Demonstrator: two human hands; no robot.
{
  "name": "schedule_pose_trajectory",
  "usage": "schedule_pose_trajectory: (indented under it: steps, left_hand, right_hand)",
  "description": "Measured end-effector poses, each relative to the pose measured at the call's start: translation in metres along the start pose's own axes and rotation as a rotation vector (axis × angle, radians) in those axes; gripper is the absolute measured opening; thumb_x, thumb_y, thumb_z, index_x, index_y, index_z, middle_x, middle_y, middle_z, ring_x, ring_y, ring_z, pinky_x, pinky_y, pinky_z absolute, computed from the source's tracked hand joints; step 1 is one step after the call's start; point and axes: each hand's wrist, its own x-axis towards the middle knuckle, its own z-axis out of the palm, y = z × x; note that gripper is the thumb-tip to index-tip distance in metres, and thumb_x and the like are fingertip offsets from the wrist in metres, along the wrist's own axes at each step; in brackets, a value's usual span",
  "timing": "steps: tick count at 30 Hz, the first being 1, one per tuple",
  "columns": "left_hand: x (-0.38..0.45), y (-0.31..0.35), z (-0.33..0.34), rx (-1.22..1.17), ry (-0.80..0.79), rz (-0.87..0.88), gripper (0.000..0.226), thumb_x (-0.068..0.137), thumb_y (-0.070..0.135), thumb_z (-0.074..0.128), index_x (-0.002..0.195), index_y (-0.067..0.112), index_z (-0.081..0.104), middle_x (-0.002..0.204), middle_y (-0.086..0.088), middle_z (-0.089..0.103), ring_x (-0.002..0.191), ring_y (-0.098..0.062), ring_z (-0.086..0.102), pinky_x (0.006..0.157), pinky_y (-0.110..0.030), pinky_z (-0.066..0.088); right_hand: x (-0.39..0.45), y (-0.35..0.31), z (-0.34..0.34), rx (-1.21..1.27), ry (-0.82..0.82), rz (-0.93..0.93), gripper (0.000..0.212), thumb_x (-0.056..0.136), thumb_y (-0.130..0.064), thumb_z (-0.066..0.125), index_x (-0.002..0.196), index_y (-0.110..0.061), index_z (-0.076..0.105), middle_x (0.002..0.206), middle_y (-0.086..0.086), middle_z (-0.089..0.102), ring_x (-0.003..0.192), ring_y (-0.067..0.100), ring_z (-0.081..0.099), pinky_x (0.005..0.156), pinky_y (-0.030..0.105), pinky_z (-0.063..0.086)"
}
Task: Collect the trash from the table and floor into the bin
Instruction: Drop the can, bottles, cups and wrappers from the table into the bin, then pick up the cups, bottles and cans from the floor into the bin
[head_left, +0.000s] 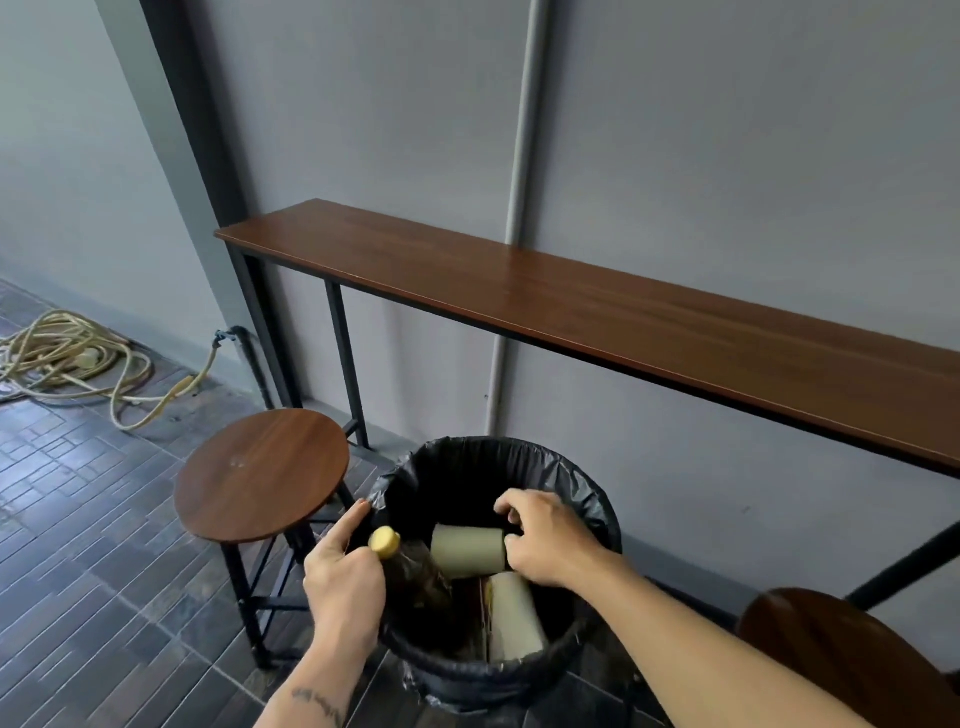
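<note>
A: Where do your hands stand right now?

B: Both are over the bin (597, 512). Your left hand (343, 582) is closed around a dark bottle (415, 577) with a yellow cap (385, 541), neck up, its lower end already inside the black liner. Your right hand (545, 540) has its fingers curled on the end of a pale cup (467, 551) lying sideways above the opening.

A: What is in there already?

B: 1 more pale cup (511, 613) lies lower down, beside something brown you cannot make out clearly.

A: And beyond the bin?

B: The round stool (262, 475) just to your left carries nothing. The long table (571, 301) against the wall shows a bare top. The floor (78, 519) in view holds only a coiled hose (67, 353) far left, which looks like equipment, not trash.

A: So how far along?

B: Close to finished, by my reading: let go of these 2 items, then check the areas outside this view.
</note>
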Motion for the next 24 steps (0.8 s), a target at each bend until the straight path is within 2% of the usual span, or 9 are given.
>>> schedule_pose_trajectory:
  steps: [4, 6, 8, 11, 13, 16, 18, 21, 24]
  left_hand:
    - [0.011, 0.0, -0.009, 0.025, -0.036, 0.017, 0.074, 0.076, -0.014, 0.036, 0.125, 0.03, 0.07, 0.089, 0.005, 0.07, 0.052, -0.024, 0.049, 0.045, -0.026, 0.041]
    - [0.022, 0.0, -0.021, 0.048, -0.068, 0.018, 0.074, 0.075, -0.014, 0.036, 0.123, 0.031, 0.07, 0.093, 0.004, 0.072, 0.056, -0.024, 0.052, 0.043, -0.026, 0.042]
    - [0.035, -0.001, -0.036, 0.083, -0.102, 0.018, 0.074, 0.075, -0.013, 0.036, 0.122, 0.032, 0.071, 0.097, -0.002, 0.074, 0.052, -0.019, 0.05, 0.039, -0.023, 0.041]
    - [0.052, -0.007, -0.064, 0.125, -0.144, 0.006, 0.074, 0.075, -0.013, 0.035, 0.122, 0.032, 0.07, 0.095, -0.01, 0.075, 0.045, -0.018, 0.042, 0.035, -0.02, 0.034]
    - [0.063, -0.011, -0.081, 0.155, -0.165, 0.001, 0.075, 0.075, -0.012, 0.034, 0.122, 0.034, 0.07, 0.087, -0.013, 0.074, 0.042, -0.017, 0.039, 0.034, -0.019, 0.031]
    - [0.076, -0.018, -0.106, 0.231, -0.19, -0.036, 0.074, 0.077, -0.013, 0.034, 0.12, 0.037, 0.07, 0.071, -0.009, 0.068, 0.044, -0.017, 0.036, 0.035, -0.019, 0.029]
    - [0.084, -0.023, -0.122, 0.269, -0.214, -0.05, 0.074, 0.078, -0.012, 0.036, 0.118, 0.04, 0.069, 0.077, -0.004, 0.073, 0.047, -0.019, 0.039, 0.039, -0.02, 0.032]
    - [0.101, -0.035, -0.142, 0.326, -0.265, -0.047, 0.074, 0.079, -0.012, 0.038, 0.12, 0.042, 0.069, 0.098, -0.003, 0.076, 0.047, -0.019, 0.044, 0.048, -0.023, 0.038]
    - [0.109, -0.051, -0.157, 0.415, -0.283, -0.083, 0.076, 0.08, -0.013, 0.038, 0.124, 0.043, 0.066, 0.107, -0.003, 0.074, 0.046, -0.019, 0.048, 0.043, -0.022, 0.041]
  right_hand:
    - [-0.01, 0.017, -0.021, -0.102, 0.342, -0.013, 0.043, 0.079, -0.011, 0.053, 0.119, -0.024, 0.059, 0.117, -0.003, 0.053, 0.114, 0.022, 0.048, 0.092, 0.03, 0.045]
    - [-0.01, 0.016, -0.021, -0.148, 0.413, 0.098, 0.049, 0.078, -0.013, 0.055, 0.126, -0.027, 0.055, 0.121, -0.001, 0.049, 0.115, 0.026, 0.046, 0.093, 0.035, 0.044]
    - [-0.012, 0.013, -0.011, -0.07, 0.338, 0.276, 0.061, 0.081, -0.015, 0.056, 0.138, -0.032, 0.045, 0.132, 0.004, 0.046, 0.119, 0.031, 0.046, 0.094, 0.037, 0.043]
    - [-0.017, 0.005, 0.02, 0.21, 0.169, 0.42, 0.072, 0.083, -0.016, 0.054, 0.147, -0.042, 0.033, 0.145, 0.005, 0.047, 0.11, 0.029, 0.061, 0.081, 0.03, 0.045]
    - [-0.022, -0.005, 0.044, 0.325, 0.14, 0.456, 0.073, 0.085, -0.014, 0.053, 0.147, -0.046, 0.033, 0.147, 0.004, 0.049, 0.098, 0.023, 0.065, 0.075, 0.028, 0.047]
    - [-0.027, -0.023, 0.077, 0.371, 0.149, 0.503, 0.072, 0.086, -0.004, 0.05, 0.146, -0.041, 0.039, 0.147, 0.008, 0.05, 0.109, 0.025, 0.062, 0.079, 0.028, 0.048]
    - [-0.031, -0.034, 0.099, 0.367, 0.128, 0.558, 0.073, 0.084, -0.002, 0.047, 0.148, -0.037, 0.04, 0.148, 0.009, 0.049, 0.121, 0.028, 0.057, 0.087, 0.032, 0.052]
    - [-0.037, -0.048, 0.129, 0.319, 0.123, 0.633, 0.072, 0.081, -0.003, 0.045, 0.148, -0.031, 0.043, 0.147, 0.007, 0.052, 0.13, 0.029, 0.053, 0.1, 0.036, 0.047]
    - [-0.041, -0.063, 0.16, 0.268, 0.161, 0.668, 0.065, 0.084, -0.011, 0.047, 0.143, -0.036, 0.049, 0.14, 0.001, 0.059, 0.123, 0.028, 0.057, 0.094, 0.032, 0.048]
